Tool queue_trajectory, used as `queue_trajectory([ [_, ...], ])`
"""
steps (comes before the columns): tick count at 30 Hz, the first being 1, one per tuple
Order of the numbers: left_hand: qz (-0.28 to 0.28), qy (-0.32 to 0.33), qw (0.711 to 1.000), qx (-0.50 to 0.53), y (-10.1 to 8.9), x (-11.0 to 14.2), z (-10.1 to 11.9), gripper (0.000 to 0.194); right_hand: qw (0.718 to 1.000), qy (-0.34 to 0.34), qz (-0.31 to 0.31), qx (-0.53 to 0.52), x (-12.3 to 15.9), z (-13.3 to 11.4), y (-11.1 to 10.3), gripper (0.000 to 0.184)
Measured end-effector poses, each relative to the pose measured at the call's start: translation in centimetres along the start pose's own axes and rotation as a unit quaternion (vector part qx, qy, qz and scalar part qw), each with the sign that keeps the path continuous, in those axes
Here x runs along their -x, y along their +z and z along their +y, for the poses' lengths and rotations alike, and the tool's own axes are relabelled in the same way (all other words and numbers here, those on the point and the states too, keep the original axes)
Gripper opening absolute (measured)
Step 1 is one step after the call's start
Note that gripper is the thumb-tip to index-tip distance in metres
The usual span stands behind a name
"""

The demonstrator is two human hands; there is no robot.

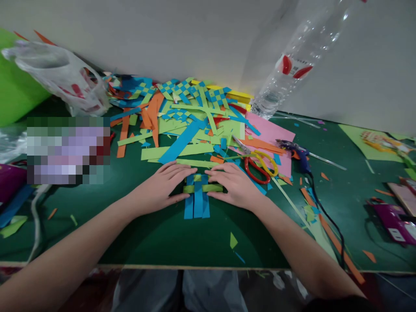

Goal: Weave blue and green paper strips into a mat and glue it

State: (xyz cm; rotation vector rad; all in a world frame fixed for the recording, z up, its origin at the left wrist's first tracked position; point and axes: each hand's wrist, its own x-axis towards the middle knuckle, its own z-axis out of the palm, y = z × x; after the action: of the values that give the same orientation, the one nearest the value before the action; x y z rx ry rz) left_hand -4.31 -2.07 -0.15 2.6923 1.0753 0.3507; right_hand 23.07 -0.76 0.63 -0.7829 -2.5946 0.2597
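Note:
A small weave of blue paper strips [197, 203] crossed by green strips [203, 188] lies on the dark green table [169, 234] in front of me. My left hand [164, 186] lies flat on the left side of the weave, fingers stretched out over its top edge. My right hand [232, 184] rests flat on the right side, fingers pointing left and touching the green strip. The two hands' fingertips nearly meet above the weave. Neither hand grips anything.
A heap of cut paper strips and woven pieces [185, 117] fills the table behind. Scissors [258, 167], a blue glue gun [297, 151] with cord, a tilted clear plastic bottle [289, 65], a plastic bag [61, 78] and purple items [391, 219] lie around.

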Motion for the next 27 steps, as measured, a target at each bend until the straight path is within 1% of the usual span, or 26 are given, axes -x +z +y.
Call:
queue_trajectory([
  [7, 0.008, 0.001, 1.0, 0.006, 0.03, 0.01, -0.15, 0.054, 1.0, -0.016, 0.006, 0.022, 0.01, 0.24, 0.07, 0.027],
  [15, 0.004, 0.008, 1.0, 0.011, 0.06, 0.08, -0.41, 0.056, 1.0, -0.005, 0.008, -0.015, 0.1, 0.44, -0.23, 0.032],
  [22, 0.007, 0.01, 1.0, 0.016, 0.04, 0.06, -0.47, 0.052, 1.0, -0.001, -0.013, -0.026, 0.1, 0.61, -0.12, 0.024],
  [27, 0.004, -0.001, 1.0, 0.008, 0.02, 0.05, -0.42, 0.048, 1.0, 0.008, -0.006, -0.023, -0.01, 0.45, -0.24, 0.027],
])
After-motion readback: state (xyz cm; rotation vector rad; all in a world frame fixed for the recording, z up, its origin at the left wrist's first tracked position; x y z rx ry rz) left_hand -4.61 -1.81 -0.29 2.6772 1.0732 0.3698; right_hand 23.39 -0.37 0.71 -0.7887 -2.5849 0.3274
